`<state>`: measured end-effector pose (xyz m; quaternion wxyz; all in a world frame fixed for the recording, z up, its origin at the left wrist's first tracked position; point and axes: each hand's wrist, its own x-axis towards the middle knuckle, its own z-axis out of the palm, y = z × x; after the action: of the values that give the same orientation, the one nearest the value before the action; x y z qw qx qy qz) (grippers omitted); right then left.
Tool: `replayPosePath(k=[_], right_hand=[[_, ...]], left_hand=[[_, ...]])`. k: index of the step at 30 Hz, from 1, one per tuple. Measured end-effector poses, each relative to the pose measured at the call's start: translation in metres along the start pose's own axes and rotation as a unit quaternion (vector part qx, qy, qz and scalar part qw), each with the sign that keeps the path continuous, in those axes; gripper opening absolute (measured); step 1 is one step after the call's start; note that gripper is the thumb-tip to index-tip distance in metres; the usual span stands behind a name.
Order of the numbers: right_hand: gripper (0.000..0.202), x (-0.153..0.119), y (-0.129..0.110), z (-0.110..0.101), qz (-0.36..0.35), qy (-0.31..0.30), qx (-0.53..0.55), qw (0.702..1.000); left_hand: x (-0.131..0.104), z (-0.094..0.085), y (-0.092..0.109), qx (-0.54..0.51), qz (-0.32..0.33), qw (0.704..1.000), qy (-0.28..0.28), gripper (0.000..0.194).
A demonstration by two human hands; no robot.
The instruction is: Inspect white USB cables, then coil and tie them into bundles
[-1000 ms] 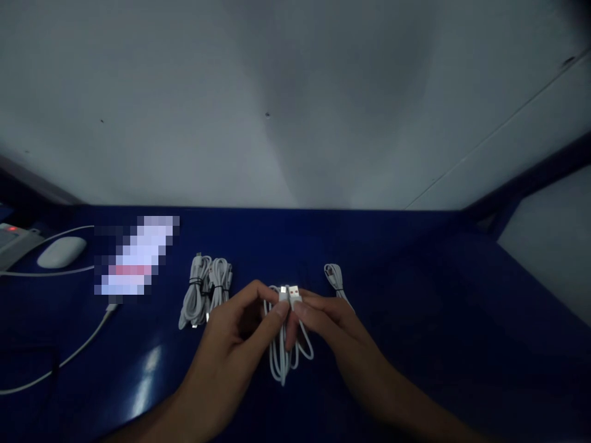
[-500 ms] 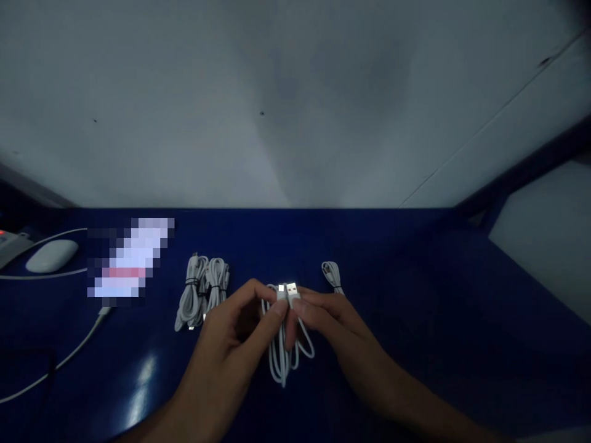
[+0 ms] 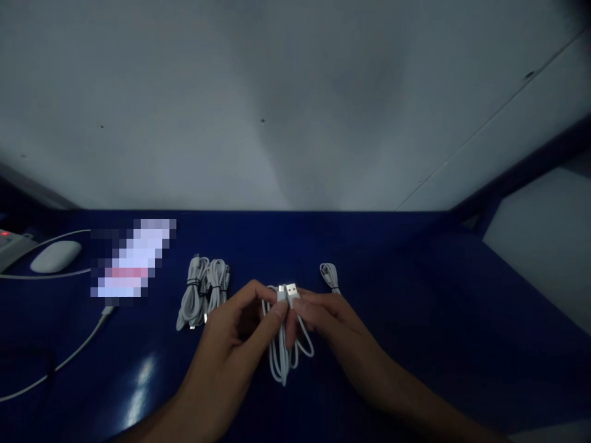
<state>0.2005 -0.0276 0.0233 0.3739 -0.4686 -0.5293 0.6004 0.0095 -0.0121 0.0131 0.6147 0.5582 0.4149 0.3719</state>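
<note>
A white USB cable (image 3: 278, 354), looped into a loose coil, hangs between my two hands. My left hand (image 3: 247, 326) pinches the coil and one metal-tipped plug between thumb and fingers. With thumb against fingers, my right hand (image 3: 327, 317) grips the USB plug (image 3: 292, 291) right beside it, metal end pointing away from me. The loops droop below the fingertips. Left of my left hand lie tied white cable bundles (image 3: 194, 292), partly hidden by that hand. Another tied white cable (image 3: 329, 277) lies just beyond my right hand, its near end covered.
At the left of the blue tabletop (image 3: 392, 277) are a blurred-out phone (image 3: 138, 258) with a lit screen, a white rounded case (image 3: 56, 256) and a charging cord (image 3: 78, 351). A pale wall (image 3: 184, 123) rises behind. A light panel (image 3: 549, 240) stands at the right.
The view has shifted slightly. Both hands keep the same grip on the cable and its plugs, with almost no movement.
</note>
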Motion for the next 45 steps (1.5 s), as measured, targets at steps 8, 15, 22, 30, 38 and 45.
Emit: replayPosePath(k=[8,15,22,30,38,45], right_hand=[[0.048,0.002,-0.003,-0.002,0.015,0.009,0.034,0.999],[0.048,-0.001,-0.001,-0.002,0.022,0.014,0.038,0.999],[0.050,-0.001,0.000,-0.002,-0.015,0.010,0.034,0.999],[0.049,-0.003,0.004,-0.001,-0.064,0.019,0.005,0.998],[0.050,-0.003,0.003,0.003,-0.082,0.021,0.013,0.996],[0.053,-0.006,0.004,0.006,-0.055,0.034,0.004,0.998]], left_hand=[[0.005,0.001,0.001,0.002,-0.030,1.000,0.011,0.027],[0.007,0.002,-0.001,0.002,-0.038,0.999,0.011,0.022],[0.001,0.002,0.002,-0.003,-0.027,0.999,0.016,0.024],[-0.002,0.003,-0.002,0.035,-0.016,0.997,0.070,0.021],[-0.004,0.002,0.000,0.040,-0.003,0.997,0.063,0.022],[-0.002,-0.001,-0.004,0.024,0.001,0.999,0.044,0.021]])
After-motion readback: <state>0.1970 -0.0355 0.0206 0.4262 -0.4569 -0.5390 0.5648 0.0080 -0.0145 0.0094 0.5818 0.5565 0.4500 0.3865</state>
